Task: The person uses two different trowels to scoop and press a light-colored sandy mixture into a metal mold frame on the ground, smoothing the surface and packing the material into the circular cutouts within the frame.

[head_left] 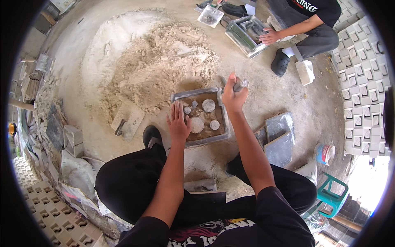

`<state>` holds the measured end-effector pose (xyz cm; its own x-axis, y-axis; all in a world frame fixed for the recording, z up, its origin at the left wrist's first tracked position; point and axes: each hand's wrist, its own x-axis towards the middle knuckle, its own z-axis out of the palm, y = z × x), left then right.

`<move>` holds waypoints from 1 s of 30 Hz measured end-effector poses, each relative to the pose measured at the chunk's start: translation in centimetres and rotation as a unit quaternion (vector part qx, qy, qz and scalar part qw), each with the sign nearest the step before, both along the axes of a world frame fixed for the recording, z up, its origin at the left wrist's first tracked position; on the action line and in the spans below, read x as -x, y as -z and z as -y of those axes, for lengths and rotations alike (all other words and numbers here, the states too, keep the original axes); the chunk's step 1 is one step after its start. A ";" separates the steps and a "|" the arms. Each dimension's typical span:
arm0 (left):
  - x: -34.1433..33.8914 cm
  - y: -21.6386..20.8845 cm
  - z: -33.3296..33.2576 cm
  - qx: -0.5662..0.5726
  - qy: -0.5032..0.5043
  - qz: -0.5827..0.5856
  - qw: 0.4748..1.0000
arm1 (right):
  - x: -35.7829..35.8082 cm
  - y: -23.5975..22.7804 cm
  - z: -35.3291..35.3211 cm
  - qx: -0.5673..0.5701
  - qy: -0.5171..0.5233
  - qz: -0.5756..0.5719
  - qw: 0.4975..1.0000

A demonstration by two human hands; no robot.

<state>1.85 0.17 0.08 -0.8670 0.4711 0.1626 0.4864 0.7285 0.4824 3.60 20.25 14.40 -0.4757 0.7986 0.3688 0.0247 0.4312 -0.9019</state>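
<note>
A square moulding box with a grey rim lies on the ground between my feet, packed with brown sand. Several round, pale grey discs of different sizes sit in the sand. My left hand lies on the box's left side with fingers stretched out, its thumb near the largest disc. Above the box's upper right corner, my right hand is raised, fingers wrapped round a grey, metallic-looking tool. The grip hides most of this tool, so its kind does not show.
A large heap of loose sand spreads beyond the box. At upper right a co-worker's hand touches another frame. A flat board with a handle lies left; dark slabs, a bucket and a green stool stand right.
</note>
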 end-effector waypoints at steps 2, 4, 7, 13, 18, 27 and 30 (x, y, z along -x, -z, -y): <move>0.3 0.1 0.0 -0.010 0.005 0.002 1.000 | 1.4 1.2 -1.1 0.000 -0.038 0.073 0.997; 0.2 0.3 -0.1 -0.016 0.008 0.007 1.000 | 3.5 -0.4 -1.9 0.038 -0.052 0.093 0.994; 0.8 0.1 0.0 -0.013 0.002 0.012 1.000 | 2.8 -1.5 0.1 0.022 0.004 0.023 0.999; 0.6 0.4 0.4 -0.004 0.006 0.024 1.000 | 3.4 -0.6 -1.9 0.037 -0.009 0.009 0.999; 0.1 -0.4 -0.4 -0.017 0.012 0.015 1.000 | 2.4 1.1 -1.9 0.023 0.000 0.019 1.000; 0.3 0.7 0.5 -0.007 0.000 0.005 1.000 | 2.5 -2.6 0.1 0.009 -0.022 0.117 0.993; 0.7 0.1 -0.5 -0.019 0.005 0.003 1.000 | 1.8 1.0 -0.2 -0.044 -0.011 0.008 0.999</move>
